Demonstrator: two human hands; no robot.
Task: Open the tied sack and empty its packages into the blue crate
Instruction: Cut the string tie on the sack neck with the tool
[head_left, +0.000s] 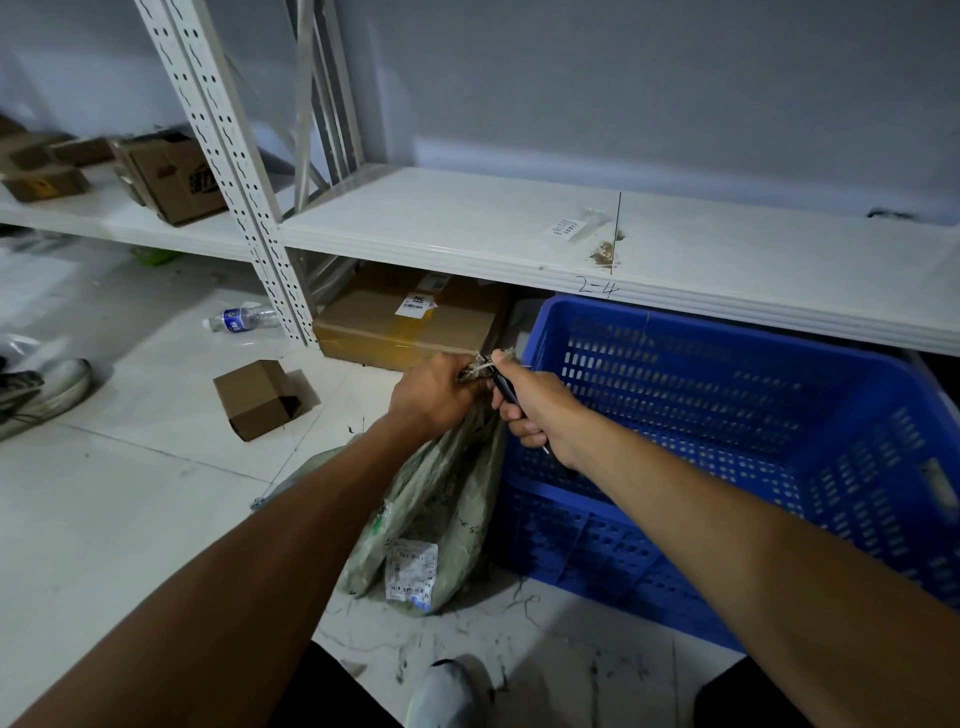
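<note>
A dirty greenish woven sack (441, 525) with a white label stands on the floor, hard against the left side of the blue crate (737, 447). My left hand (434, 392) grips its bunched, tied neck from the left. My right hand (530, 402) holds a slim dark tool (504, 385) against the pale tie at the neck. The crate's inside looks empty. The packages are hidden inside the sack.
A white shelf (519, 234) marked 2-4 juts over the crate's back. A large cardboard box (405, 322) lies under it. A small open carton (260, 400) and a water bottle (239, 318) lie on the tiled floor. Someone's shoe (44, 392) shows at far left.
</note>
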